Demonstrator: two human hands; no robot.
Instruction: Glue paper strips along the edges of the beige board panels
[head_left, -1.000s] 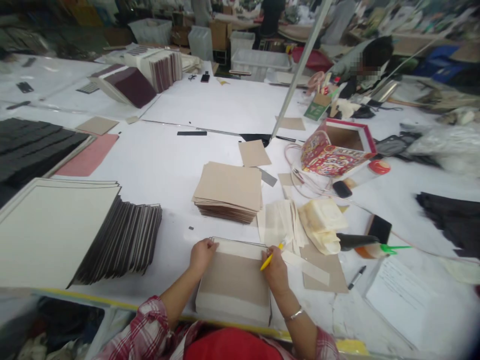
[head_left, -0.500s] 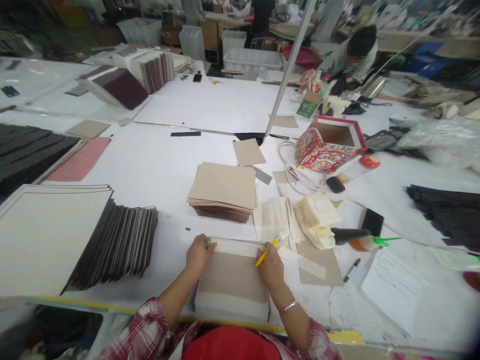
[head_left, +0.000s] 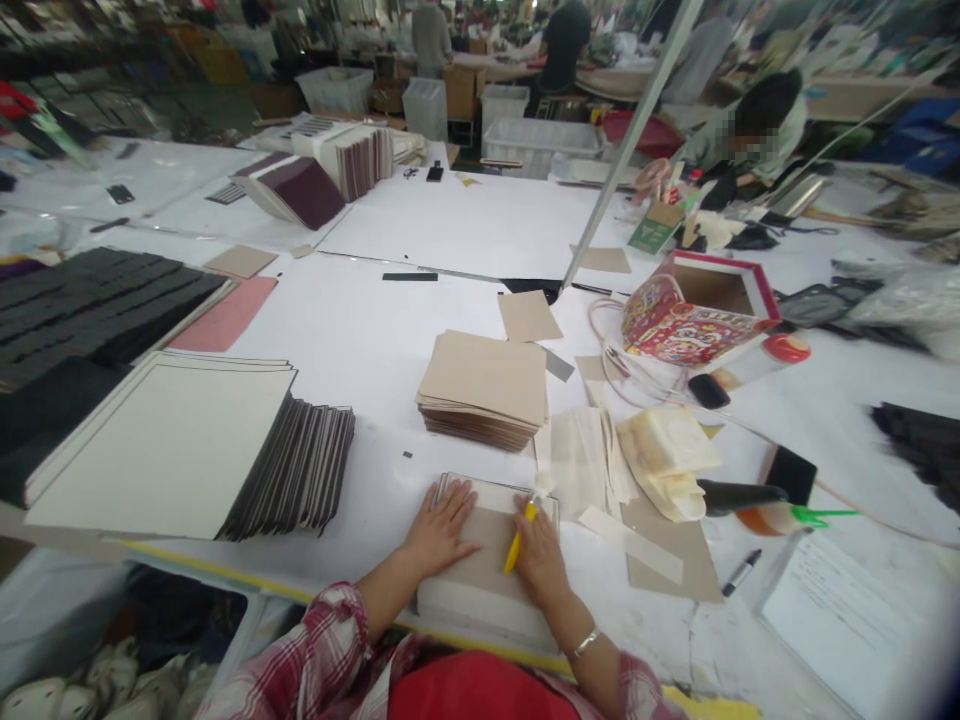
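A flat white box with a tan cardboard panel on top (head_left: 491,585) lies at the near table edge in front of me. My left hand (head_left: 442,525) rests flat on its left part, fingers spread. My right hand (head_left: 536,550) presses on the panel's right side and is closed round a yellow brush (head_left: 519,535), whose white tip points up toward the box's far edge. A stack of tan cardboard sheets (head_left: 486,388) sits just beyond the box.
A fanned pile of dark-edged boards under a large cream sheet (head_left: 195,450) lies left. White paper strips (head_left: 589,450), a cream cloth (head_left: 667,450), a glue gun (head_left: 750,497), a pen (head_left: 741,572) and a patterned open box (head_left: 694,315) are right. A person works at the far right.
My left hand has moved from gripping the box's far left corner to lying flat on the panel. The right hand with the brush slid toward the middle. The view shifted.
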